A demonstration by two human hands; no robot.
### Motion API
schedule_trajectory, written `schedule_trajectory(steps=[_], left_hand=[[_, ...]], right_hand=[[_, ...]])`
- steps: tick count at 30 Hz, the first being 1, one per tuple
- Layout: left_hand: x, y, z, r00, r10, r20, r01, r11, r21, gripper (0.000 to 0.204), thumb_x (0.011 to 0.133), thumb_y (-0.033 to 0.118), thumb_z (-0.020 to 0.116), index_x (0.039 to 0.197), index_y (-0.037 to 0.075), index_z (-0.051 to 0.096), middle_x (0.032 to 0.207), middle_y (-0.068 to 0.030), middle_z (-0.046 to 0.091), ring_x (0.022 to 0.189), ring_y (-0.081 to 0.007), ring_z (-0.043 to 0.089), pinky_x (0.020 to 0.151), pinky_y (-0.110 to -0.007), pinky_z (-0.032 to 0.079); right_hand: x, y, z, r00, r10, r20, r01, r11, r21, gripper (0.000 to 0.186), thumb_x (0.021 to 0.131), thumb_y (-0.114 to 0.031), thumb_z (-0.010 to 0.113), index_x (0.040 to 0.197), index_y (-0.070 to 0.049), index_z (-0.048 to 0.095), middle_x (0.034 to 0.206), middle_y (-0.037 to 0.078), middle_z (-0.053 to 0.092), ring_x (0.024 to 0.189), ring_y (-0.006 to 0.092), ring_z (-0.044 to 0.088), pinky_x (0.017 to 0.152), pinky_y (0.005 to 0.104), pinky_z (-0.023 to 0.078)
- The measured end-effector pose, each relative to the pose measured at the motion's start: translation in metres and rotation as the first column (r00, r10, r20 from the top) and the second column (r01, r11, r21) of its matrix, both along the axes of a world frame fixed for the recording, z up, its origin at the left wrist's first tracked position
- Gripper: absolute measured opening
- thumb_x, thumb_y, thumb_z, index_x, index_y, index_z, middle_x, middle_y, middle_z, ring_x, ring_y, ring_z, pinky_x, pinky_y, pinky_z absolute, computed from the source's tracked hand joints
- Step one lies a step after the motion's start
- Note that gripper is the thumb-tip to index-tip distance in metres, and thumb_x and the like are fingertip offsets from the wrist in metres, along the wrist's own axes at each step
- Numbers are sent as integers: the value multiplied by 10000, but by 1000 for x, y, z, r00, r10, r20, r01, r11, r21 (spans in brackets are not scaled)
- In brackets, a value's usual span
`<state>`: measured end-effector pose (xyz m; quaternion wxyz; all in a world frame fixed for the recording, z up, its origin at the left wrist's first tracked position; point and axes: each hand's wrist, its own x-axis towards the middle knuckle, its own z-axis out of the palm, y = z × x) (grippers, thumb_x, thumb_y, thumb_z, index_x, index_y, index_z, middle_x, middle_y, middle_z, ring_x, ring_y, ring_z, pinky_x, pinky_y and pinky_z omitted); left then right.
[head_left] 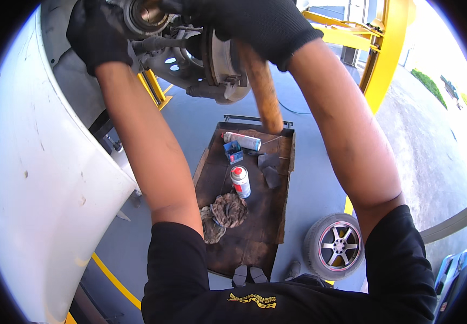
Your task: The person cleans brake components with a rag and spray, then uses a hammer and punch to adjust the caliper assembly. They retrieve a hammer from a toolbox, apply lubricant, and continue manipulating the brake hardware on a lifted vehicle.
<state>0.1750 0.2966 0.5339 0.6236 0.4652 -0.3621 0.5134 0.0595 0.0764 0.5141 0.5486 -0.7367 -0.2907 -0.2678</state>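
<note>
"One at a time: how is the right hand (249, 24), black-gloved?"
"Closed around a brown wooden handle (264, 94) that slants downward."
"And the black-gloved left hand (99, 33)?"
"At the left rim of a thick grey metal ring (134, 22); I can't tell how tightly its fingers curl."
"Surface and room?"
"Blue-grey floor (303, 178), a dark, brown-stained tray (244, 216) with two spray cans (241, 182), a yellow steel post (389, 54) at right."
"The ring?"
"Near the top, between the gloves, shiny bronze inside."
</note>
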Motion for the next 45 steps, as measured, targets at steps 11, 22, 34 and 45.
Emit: schedule_trajectory(steps=[11,22,34,45], left_hand=[[87,-37,74,999,-21,-46,33,963,268,240,1028,214,626,1187,47,691,888,-31,675,788,-109,625,735,-267,533],[-12,3,-113,906,-236,-350,308,937,164,277,1044,157,612,1245,-14,696,1023,-66,706,841,-134,641,747,-250,493],[-10,-6,-176,925,-139,-353,262,908,328,278,956,65,735,1217,-18,693,1140,-112,746,1048,-198,718,1003,-342,548],[-12,-18,-169,935,-37,-353,192,889,415,296,914,112,800,1175,-8,726,1084,-83,774,986,-149,720,946,-297,550]], right_hand=[[82,-36,39,883,-464,76,466,884,-18,418,866,-415,795,988,-18,742,753,147,714,650,267,712,587,412,532],[8,-90,-10,982,-183,-36,178,978,-107,448,965,-386,670,1121,34,645,795,127,642,664,229,657,609,360,550],[-80,-100,-215,959,-177,-223,223,955,198,298,1086,-332,567,1112,-35,584,791,-28,539,638,33,491,564,216,421],[-98,-78,-230,937,-180,-298,225,967,123,322,1074,-313,594,1223,-28,575,886,-12,558,703,34,508,629,213,458]])
